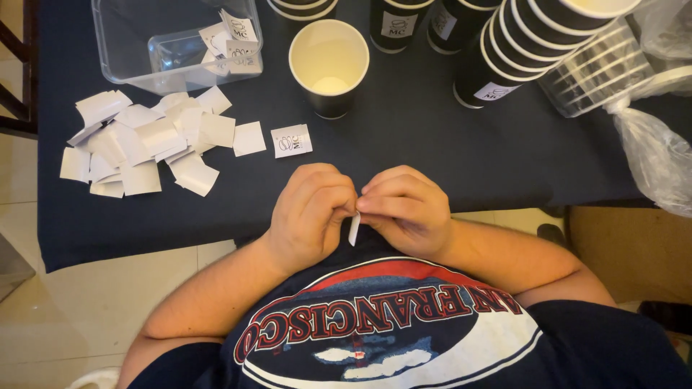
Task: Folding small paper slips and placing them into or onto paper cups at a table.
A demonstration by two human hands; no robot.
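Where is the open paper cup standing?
The open paper cup stands upright on the dark table, top middle of the head view, right of the clear plastic box.

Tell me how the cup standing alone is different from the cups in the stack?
The single cup stands upright with its mouth open, showing a pale inside; the stacked cups lie tilted, nested in each other. The single cup stands nearer the hands; the stacked cups sit to the right, beside clear lids. Both are black paper cups with white rims.

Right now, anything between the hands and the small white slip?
No. Both the left hand and the right hand pinch the small white slip directly at its top; it hangs between them above the shirt, nothing in between.
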